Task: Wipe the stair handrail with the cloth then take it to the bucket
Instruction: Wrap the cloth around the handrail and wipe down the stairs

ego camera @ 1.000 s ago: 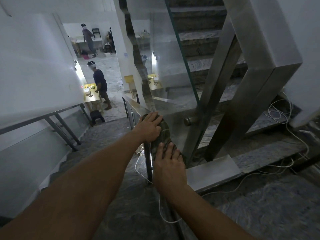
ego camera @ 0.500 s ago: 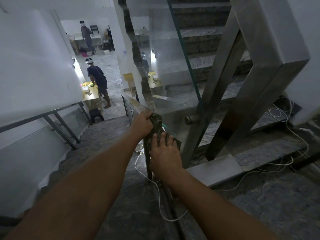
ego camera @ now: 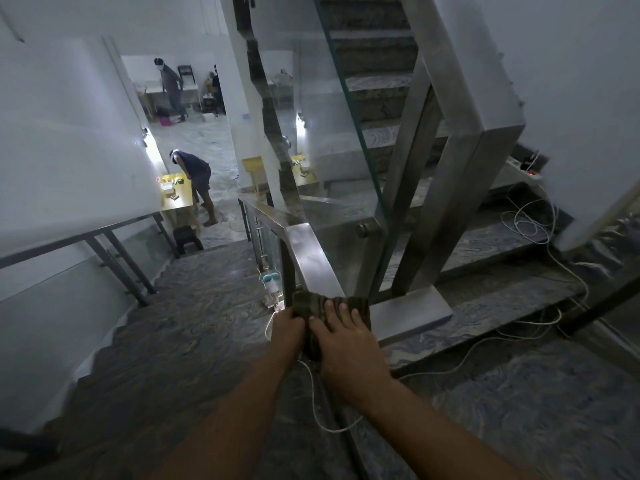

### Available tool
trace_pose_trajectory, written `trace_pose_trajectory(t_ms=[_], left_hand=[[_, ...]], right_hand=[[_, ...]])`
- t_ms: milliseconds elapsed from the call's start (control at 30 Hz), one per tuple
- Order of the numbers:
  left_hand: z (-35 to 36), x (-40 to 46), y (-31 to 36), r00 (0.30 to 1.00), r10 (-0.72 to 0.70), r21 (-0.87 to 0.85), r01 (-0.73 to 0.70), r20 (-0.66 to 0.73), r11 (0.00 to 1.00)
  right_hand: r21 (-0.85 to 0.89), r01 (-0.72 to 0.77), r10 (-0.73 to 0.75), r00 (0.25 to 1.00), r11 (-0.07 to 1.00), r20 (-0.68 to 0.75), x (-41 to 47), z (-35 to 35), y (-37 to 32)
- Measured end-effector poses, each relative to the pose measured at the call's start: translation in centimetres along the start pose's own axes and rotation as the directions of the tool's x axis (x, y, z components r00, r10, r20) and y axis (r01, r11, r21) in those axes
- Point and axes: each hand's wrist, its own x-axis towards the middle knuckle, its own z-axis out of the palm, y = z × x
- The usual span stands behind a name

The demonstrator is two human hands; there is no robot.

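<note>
A dark green cloth (ego camera: 313, 303) is draped over the flat steel handrail (ego camera: 310, 254) that slopes down the stairs ahead of me. My left hand (ego camera: 287, 332) grips the cloth's left side, fingers curled round the rail's edge. My right hand (ego camera: 343, 344) lies flat on top of the cloth, fingers spread, pressing it onto the rail. Bare shiny rail shows beyond the cloth. No bucket is in view.
A glass panel (ego camera: 332, 161) and steel posts (ego camera: 446, 188) rise right of the rail. White cables (ego camera: 530, 223) trail over the landing at right. Stone steps (ego camera: 207, 306) descend to a room where two people stand by yellow tables (ego camera: 178, 195). A wall rail (ego camera: 104, 237) runs at left.
Both hands have slid the cloth back up the handrail toward me, uncovering a long stretch of rail. My left hand has drawn in beside my right.
</note>
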Motion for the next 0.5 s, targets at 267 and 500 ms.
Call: trace_pose_trajectory(t_ms=[267,500], left_hand=[[-0.5,-6.5,-4.6,0.995,-0.065,0.101,0.057,0.076,0.993],[-3.0,-11.3,-2.7,0.974,0.014,0.317,-0.088,0.228,0.944]], right_hand=[[-0.105,0.078,-0.080,0.997,0.991,-0.014,-7.0,0.3,-0.1],[0.081,-0.028,0.011,0.979,0.996,0.204,-11.8,-2.1,1.9]])
